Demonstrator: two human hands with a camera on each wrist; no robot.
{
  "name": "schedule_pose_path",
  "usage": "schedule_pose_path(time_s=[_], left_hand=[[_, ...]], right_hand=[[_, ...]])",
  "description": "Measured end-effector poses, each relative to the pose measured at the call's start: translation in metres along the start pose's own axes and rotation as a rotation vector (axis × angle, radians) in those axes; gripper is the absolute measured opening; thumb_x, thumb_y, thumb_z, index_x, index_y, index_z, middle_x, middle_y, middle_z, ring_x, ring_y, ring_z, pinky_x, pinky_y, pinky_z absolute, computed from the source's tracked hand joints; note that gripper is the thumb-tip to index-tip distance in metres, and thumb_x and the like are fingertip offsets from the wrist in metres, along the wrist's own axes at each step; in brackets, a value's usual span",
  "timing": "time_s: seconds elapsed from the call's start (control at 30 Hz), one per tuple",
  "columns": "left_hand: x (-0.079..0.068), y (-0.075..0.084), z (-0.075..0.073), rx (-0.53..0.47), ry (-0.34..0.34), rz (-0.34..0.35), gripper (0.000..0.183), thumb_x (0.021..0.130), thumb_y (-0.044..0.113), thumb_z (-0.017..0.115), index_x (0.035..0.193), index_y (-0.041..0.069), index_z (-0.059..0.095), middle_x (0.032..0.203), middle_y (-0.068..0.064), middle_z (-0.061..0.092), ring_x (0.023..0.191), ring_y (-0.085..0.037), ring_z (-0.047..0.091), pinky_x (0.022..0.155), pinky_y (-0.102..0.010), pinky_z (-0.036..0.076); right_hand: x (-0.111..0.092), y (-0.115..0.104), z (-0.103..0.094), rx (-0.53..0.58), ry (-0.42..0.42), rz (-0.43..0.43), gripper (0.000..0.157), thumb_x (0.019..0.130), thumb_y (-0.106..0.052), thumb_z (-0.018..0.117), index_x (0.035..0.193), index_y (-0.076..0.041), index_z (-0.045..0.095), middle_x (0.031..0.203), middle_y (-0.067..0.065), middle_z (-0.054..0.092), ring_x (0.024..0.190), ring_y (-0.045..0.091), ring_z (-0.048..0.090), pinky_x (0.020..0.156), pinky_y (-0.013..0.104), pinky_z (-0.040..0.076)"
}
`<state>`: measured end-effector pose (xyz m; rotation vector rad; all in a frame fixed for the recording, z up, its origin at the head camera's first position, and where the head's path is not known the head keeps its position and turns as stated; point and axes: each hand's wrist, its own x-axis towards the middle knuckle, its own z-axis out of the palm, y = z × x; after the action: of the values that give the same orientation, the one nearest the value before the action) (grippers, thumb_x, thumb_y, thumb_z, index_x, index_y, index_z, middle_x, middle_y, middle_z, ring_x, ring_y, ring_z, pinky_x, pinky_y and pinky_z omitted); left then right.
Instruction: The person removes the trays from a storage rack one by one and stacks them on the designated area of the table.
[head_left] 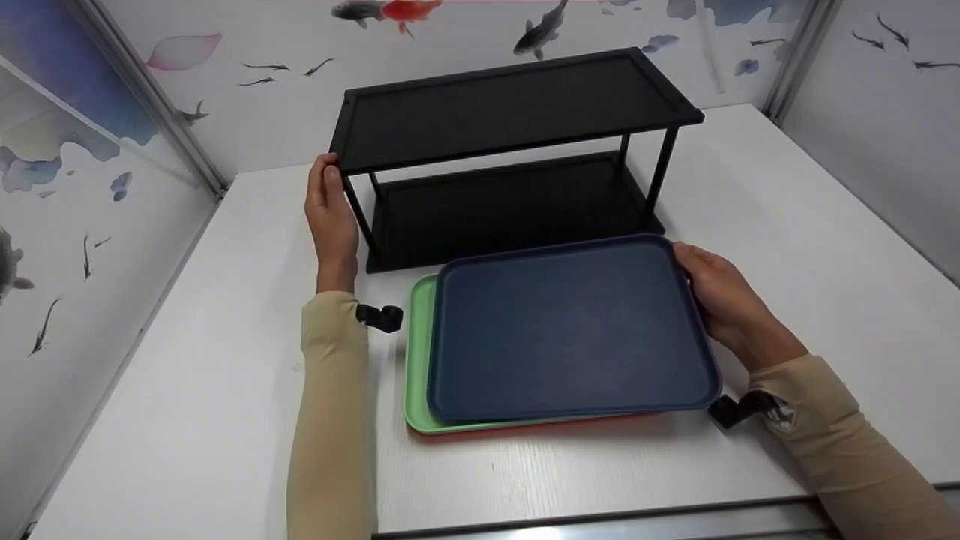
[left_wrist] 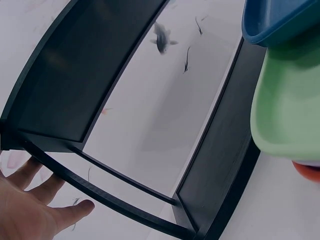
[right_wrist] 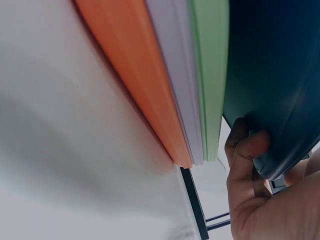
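Note:
A dark blue tray (head_left: 562, 330) is held by its right edge in my right hand (head_left: 724, 300); the fingers curl under the rim in the right wrist view. Beneath it lies a stack with a green tray (head_left: 420, 360) on top, then a lilac tray (right_wrist: 175, 75) and an orange tray (right_wrist: 125, 65). The blue tray's right side is raised off the green one. Behind the trays stands a black two-tier rack (head_left: 517, 109). My left hand (head_left: 331, 217) touches the rack's upper left corner, its fingers fairly straight against the end and the thumb free.
The stack lies on a white table (head_left: 225, 337), in front of the rack's lower shelf (head_left: 510, 206). White panels with painted fish surround the table at the back and sides. A metal rail (head_left: 600, 521) runs along the front edge.

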<state>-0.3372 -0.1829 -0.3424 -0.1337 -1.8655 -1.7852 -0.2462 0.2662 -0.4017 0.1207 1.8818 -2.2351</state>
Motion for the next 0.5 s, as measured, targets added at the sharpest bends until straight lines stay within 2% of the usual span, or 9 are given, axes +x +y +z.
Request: schedule_pose_path(time_s=[0.13, 0.23, 0.33, 0.5], left_hand=[[0.0, 0.0002, -0.0004, 0.002, 0.004, 0.001, 0.043, 0.114, 0.022, 0.036, 0.15, 0.002, 0.044, 0.16, -0.011, 0.04, 0.151, -0.017, 0.033, 0.117, -0.018, 0.03], [0.0, 0.0001, -0.0007, 0.005, 0.004, 0.001, 0.043, 0.114, 0.022, 0.036, 0.15, 0.002, 0.044, 0.161, -0.011, 0.039, 0.151, -0.018, 0.033, 0.117, -0.018, 0.03], [-0.0001, 0.0002, -0.0006, 0.008, 0.0, -0.002, 0.043, 0.114, 0.022, 0.035, 0.151, 0.002, 0.044, 0.162, -0.011, 0.038, 0.152, -0.018, 0.031, 0.117, -0.018, 0.029], [0.0001, 0.0007, 0.0003, -0.002, -0.001, -0.002, 0.043, 0.114, 0.021, 0.036, 0.15, 0.001, 0.044, 0.161, -0.012, 0.038, 0.151, -0.017, 0.032, 0.118, -0.019, 0.029]], right_hand=[[-0.0001, -0.0007, 0.0015, 0.028, -0.011, -0.013, 0.031, 0.107, -0.041, 0.051, 0.118, -0.013, 0.06, 0.102, -0.003, 0.06, 0.083, 0.009, 0.06, 0.073, 0.024, 0.053], [-0.0009, -0.0007, 0.0018, 0.007, -0.021, -0.026, 0.033, 0.107, -0.04, 0.051, 0.126, -0.014, 0.06, 0.114, -0.003, 0.059, 0.091, 0.01, 0.059, 0.078, 0.024, 0.052], [-0.0014, -0.0007, 0.002, -0.032, -0.027, -0.026, 0.039, 0.108, -0.041, 0.049, 0.135, -0.015, 0.056, 0.118, -0.004, 0.06, 0.099, 0.01, 0.06, 0.082, 0.024, 0.052], [-0.0009, -0.0014, 0.0042, -0.018, -0.04, -0.023, 0.046, 0.108, -0.034, 0.054, 0.147, -0.01, 0.049, 0.124, -0.005, 0.062, 0.111, 0.011, 0.061, 0.087, 0.024, 0.052]])
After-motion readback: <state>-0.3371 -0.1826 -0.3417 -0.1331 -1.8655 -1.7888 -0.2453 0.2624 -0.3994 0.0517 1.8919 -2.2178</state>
